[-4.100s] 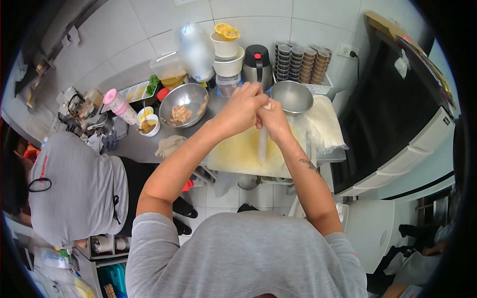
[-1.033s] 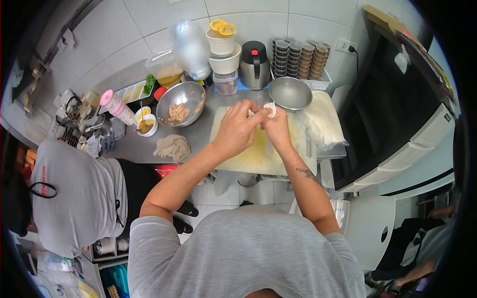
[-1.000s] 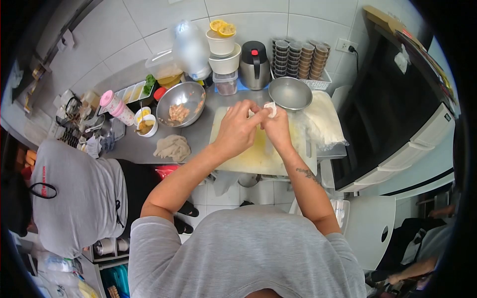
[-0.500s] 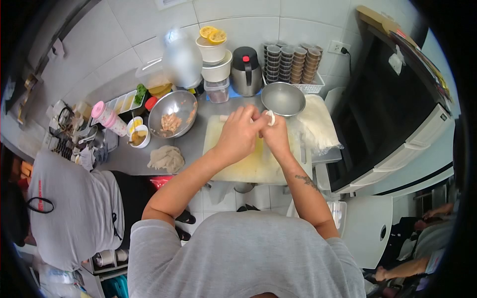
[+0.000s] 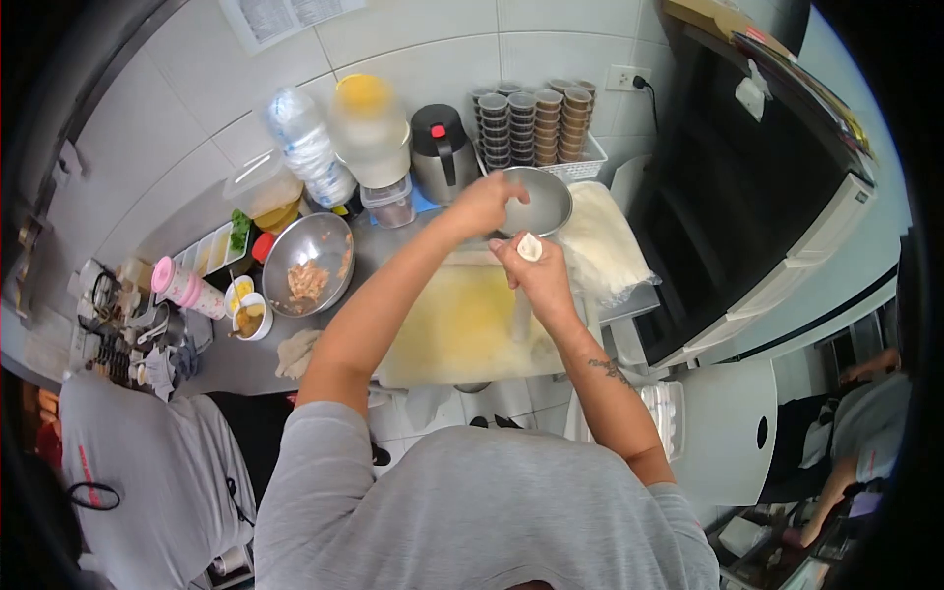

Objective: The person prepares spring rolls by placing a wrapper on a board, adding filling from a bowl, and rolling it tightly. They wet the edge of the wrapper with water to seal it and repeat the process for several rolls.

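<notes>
My right hand (image 5: 539,280) is closed round a piece of white dough (image 5: 529,247), whose rounded top shows above the thumb and forefinger. It hovers over the right part of a yellowish cutting board (image 5: 442,339). My left hand (image 5: 487,205) is apart from it, over the left rim of a small steel bowl (image 5: 551,202). Its fingers are partly spread and slightly blurred, with nothing visible in them. A pale bar-like object (image 5: 472,258) lies along the board's far edge, partly hidden by my left arm. A larger steel bowl (image 5: 329,241) holds pinkish chopped filling (image 5: 308,281).
Stacked lidded cups (image 5: 536,128), a thermal jug (image 5: 442,152) and tubs (image 5: 388,202) line the wall. A plastic-wrapped white slab (image 5: 605,241) lies right of the board. Small sauce cups (image 5: 253,317) and a cloth (image 5: 297,352) are left. A co-worker (image 5: 147,472) stands close on the left.
My hands were together at the dough; my left hand has come away and moved over the small bowl. The dough stays in my right hand. The camera view has shifted.
</notes>
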Demonstrator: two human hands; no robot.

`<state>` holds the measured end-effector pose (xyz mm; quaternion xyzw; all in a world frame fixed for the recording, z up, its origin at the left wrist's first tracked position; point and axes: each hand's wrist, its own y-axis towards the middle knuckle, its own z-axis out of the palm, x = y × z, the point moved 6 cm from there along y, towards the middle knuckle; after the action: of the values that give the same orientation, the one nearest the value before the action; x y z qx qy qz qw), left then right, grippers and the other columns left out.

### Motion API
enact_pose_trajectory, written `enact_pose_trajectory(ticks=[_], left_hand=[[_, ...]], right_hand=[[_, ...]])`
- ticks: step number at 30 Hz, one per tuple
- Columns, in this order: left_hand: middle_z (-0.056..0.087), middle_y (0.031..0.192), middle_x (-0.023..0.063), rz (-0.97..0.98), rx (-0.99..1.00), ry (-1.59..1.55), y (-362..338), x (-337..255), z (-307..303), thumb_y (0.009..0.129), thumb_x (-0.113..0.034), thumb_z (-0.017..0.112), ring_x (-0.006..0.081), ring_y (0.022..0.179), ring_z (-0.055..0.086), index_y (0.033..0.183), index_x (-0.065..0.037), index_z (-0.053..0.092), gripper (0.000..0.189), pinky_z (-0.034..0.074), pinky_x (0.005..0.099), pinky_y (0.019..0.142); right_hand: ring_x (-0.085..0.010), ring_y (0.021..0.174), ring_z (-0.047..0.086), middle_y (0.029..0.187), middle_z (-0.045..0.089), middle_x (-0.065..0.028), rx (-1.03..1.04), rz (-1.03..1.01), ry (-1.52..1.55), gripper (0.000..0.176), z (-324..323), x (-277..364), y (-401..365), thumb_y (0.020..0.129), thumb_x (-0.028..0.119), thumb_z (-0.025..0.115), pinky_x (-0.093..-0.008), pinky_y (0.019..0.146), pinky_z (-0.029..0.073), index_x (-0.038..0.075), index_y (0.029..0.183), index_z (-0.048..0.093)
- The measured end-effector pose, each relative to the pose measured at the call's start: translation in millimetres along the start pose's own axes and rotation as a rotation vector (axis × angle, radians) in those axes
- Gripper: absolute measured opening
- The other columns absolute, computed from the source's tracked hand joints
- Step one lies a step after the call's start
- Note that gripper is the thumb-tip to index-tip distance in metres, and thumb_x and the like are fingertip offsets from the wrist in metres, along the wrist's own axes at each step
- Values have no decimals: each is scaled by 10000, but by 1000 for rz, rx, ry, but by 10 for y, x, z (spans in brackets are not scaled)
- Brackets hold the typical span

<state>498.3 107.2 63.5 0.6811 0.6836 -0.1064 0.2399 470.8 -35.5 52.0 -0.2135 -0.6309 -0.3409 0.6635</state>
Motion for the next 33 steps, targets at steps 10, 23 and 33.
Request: enact_pose_trajectory(ticks=[10,23,33], left_hand=[[590,1102,102,-190,54,46,662,651,708,781,-36,516,247,984,559,934,-96,705,250,458,373,795],[501,975,77,343,-460,129,-892,-838,-344,694,-23,655,264,934,509,929,-125,670,256,409,349,750],[465,1025,114,27,-463,-284,-1681,-811,-638,682,189,418,269,963,516,1003,-84,656,484,427,331,866]], right_hand=[[-69,442,450,523,498,12,-100,59,66,287,-134,-71,132,837,165,689,-233,433,348,91,622,514],[-66,456,469,554,524,11,-38,50,67,154,44,-91,252,825,120,624,-245,384,347,51,693,586],[-52,500,458,597,515,30,295,33,214,146,544,88,-142,821,132,649,-224,451,362,41,728,582]])
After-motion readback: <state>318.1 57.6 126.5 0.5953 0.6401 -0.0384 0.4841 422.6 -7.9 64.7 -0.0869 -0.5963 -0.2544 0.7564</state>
